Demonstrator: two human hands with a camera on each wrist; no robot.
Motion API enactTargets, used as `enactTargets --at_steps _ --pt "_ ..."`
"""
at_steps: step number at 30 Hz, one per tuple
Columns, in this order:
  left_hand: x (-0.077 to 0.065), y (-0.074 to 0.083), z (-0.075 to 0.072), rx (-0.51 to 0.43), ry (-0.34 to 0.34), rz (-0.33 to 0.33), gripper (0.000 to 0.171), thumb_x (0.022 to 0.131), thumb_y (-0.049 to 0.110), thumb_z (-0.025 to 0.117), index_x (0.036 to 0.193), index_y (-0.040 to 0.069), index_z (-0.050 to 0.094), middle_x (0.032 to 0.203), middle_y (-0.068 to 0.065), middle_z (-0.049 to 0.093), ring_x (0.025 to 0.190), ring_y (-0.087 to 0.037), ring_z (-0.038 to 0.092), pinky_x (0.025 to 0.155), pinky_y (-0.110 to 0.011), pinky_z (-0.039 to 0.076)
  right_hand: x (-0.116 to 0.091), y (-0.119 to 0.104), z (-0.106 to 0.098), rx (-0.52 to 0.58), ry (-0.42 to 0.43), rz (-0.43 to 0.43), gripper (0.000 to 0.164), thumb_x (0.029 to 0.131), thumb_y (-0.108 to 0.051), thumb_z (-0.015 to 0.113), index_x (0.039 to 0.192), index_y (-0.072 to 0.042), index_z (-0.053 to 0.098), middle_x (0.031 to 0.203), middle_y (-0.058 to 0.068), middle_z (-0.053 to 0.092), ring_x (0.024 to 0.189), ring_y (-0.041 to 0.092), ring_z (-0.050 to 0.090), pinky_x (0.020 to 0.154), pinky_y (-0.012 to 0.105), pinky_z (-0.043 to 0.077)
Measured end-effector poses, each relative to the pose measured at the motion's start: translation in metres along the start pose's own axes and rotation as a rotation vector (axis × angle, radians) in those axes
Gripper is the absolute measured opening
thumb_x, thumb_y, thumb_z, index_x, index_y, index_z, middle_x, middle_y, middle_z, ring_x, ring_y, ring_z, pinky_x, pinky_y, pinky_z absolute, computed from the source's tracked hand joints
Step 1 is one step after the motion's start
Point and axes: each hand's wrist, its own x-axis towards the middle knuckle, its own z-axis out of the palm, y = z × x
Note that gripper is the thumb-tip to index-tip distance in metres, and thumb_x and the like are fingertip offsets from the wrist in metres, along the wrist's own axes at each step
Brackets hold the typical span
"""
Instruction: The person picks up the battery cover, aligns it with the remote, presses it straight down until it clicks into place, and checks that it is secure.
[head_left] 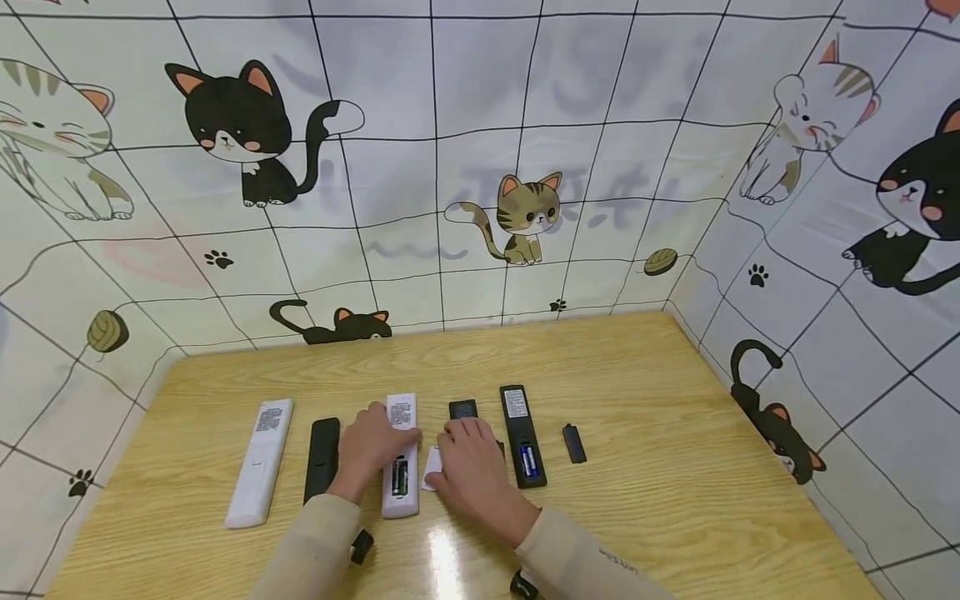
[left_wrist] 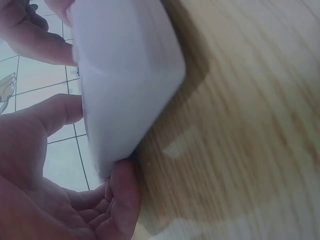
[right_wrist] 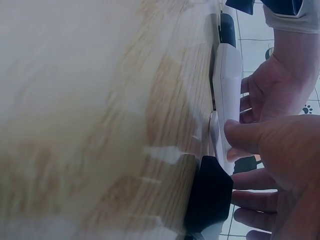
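My left hand (head_left: 372, 446) grips the upper part of a white remote control (head_left: 401, 498), its thumb across the back and its fingers along the left side. The remote lies back up, batteries (head_left: 400, 477) showing in its uncovered compartment. In the left wrist view, curled fingers (left_wrist: 122, 200) touch the remote's end. My right hand (head_left: 480, 467) lies over a black remote (head_left: 462, 408), mostly hidden. Its thumb (right_wrist: 240, 132) and forefinger stand apart beside a white battery cover (head_left: 432, 468) on the table. The other right fingers extend near a black remote end (right_wrist: 209, 195).
Another white remote (head_left: 259, 462) and a black remote (head_left: 322, 454) lie to the left. Right of my hands are a black remote (head_left: 522, 436) with blue batteries showing and a small black cover (head_left: 573, 443). Cat-print cloth walls (head_left: 480, 167) border the wooden table (head_left: 675, 500).
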Motion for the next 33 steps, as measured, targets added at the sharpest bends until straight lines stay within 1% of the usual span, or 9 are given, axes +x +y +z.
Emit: enactTargets --at_steps 3,8,12,18,22,28,33 --pt "-0.0009 -0.0011 -0.0007 -0.009 -0.005 0.002 0.073 0.077 0.049 0.073 0.120 -0.006 0.051 0.093 -0.017 0.060 0.070 -0.023 0.057 0.052 -0.029 0.041 0.0023 -0.0013 -0.0006 -0.013 -0.025 0.005 0.058 0.087 -0.062 0.060 0.121 -0.014 0.065 0.130 0.001 0.057 0.124 0.020 0.048 0.111 0.039 0.033" --pt "-0.0021 -0.0020 -0.0012 -0.028 -0.011 0.001 0.073 0.078 0.048 0.073 0.122 -0.006 0.051 0.094 -0.017 0.060 0.070 -0.023 0.058 0.052 -0.029 0.041 0.0053 -0.0028 0.0015 -0.056 -0.036 0.012 0.062 0.087 -0.066 0.057 0.122 -0.015 0.065 0.129 -0.001 0.057 0.123 0.019 0.048 0.111 0.037 0.033" --pt "-0.0007 -0.0021 -0.0003 -0.051 -0.014 -0.011 0.074 0.077 0.048 0.075 0.123 -0.005 0.051 0.093 -0.015 0.061 0.069 -0.021 0.059 0.051 -0.028 0.042 0.0060 -0.0032 0.0039 -0.080 -0.027 0.007 0.062 0.086 -0.068 0.056 0.117 -0.016 0.068 0.126 -0.001 0.058 0.120 0.019 0.049 0.111 0.037 0.033" --pt "0.0009 -0.0030 0.0003 -0.069 -0.012 -0.017 0.070 0.077 0.049 0.076 0.118 -0.002 0.053 0.087 -0.012 0.063 0.065 -0.019 0.059 0.050 -0.027 0.041 0.0077 -0.0039 0.0049 -0.104 -0.020 -0.009 0.059 0.087 -0.067 0.055 0.111 -0.016 0.071 0.119 -0.002 0.062 0.116 0.018 0.050 0.112 0.036 0.032" --pt "0.0002 -0.0033 -0.0001 -0.087 -0.017 -0.019 0.066 0.077 0.048 0.076 0.115 -0.002 0.055 0.085 -0.011 0.063 0.065 -0.018 0.059 0.050 -0.027 0.041 0.0087 -0.0053 0.0042 -0.095 -0.002 -0.002 0.058 0.085 -0.067 0.057 0.110 -0.016 0.071 0.116 -0.004 0.063 0.114 0.018 0.051 0.110 0.036 0.032" --pt "-0.0016 -0.0037 -0.0014 -0.132 -0.043 -0.026 0.060 0.078 0.047 0.076 0.110 -0.001 0.056 0.085 -0.009 0.064 0.066 -0.017 0.059 0.052 -0.026 0.041 0.0078 -0.0072 0.0030 -0.089 0.022 0.018 0.057 0.082 -0.068 0.059 0.112 -0.020 0.067 0.111 -0.006 0.064 0.111 0.017 0.051 0.106 0.035 0.034" --pt "0.0012 -0.0074 -0.0019 -0.169 -0.051 -0.028 0.056 0.081 0.045 0.076 0.109 0.001 0.056 0.086 -0.009 0.065 0.067 -0.017 0.060 0.053 -0.026 0.042 0.0048 -0.0060 0.0040 -0.031 0.066 0.031 0.054 0.082 -0.065 0.062 0.111 -0.021 0.064 0.103 -0.006 0.066 0.103 0.017 0.053 0.100 0.036 0.036"
